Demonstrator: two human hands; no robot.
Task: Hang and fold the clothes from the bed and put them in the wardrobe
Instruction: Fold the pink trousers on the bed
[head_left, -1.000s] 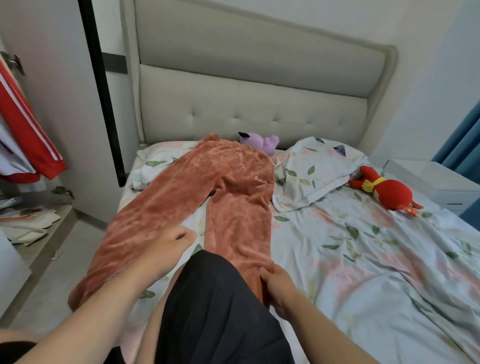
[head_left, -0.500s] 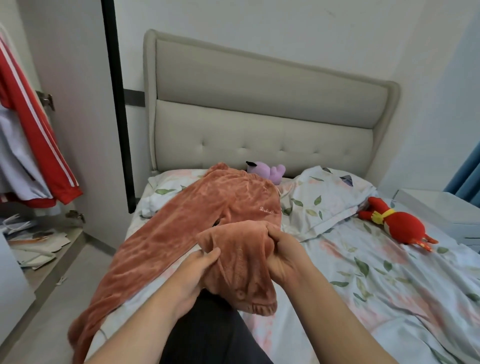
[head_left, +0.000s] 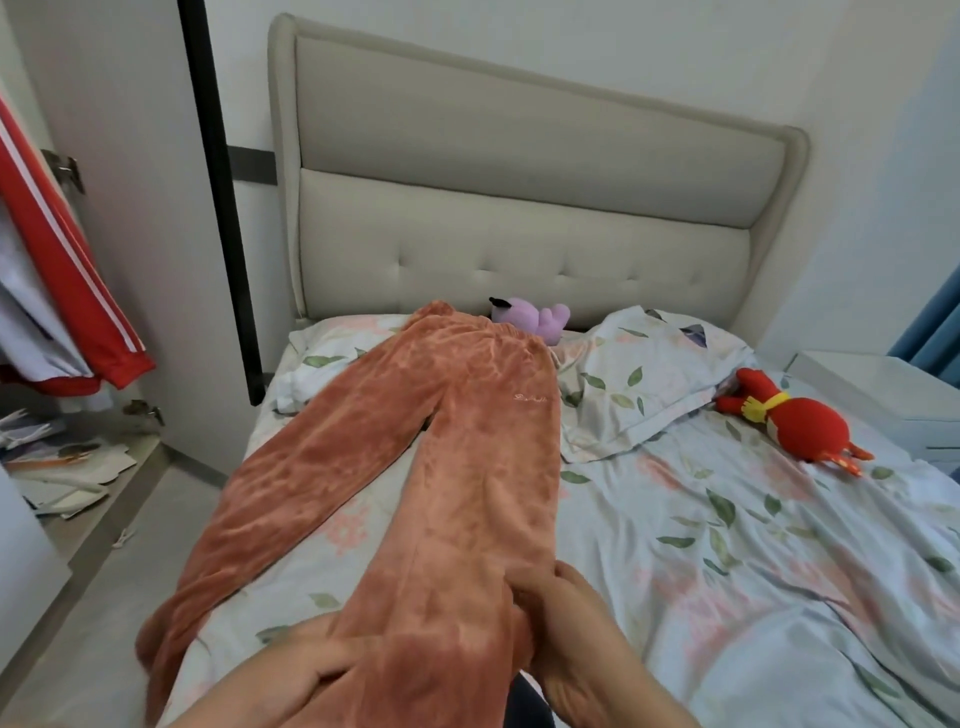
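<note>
Trousers (head_left: 415, 467): I see them flat on the bed (head_left: 727, 545), legs apart.
Left hand (head_left: 306, 670): fingers grip the near leg's cuff.
Right hand (head_left: 566, 634): fingers pinch the same cuff.

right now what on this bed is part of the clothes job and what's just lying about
Job:
orange trousers
left hand and right hand, both gripping one trouser leg's end

Lying about:
purple plush toy
red plush toy
pillow
</note>
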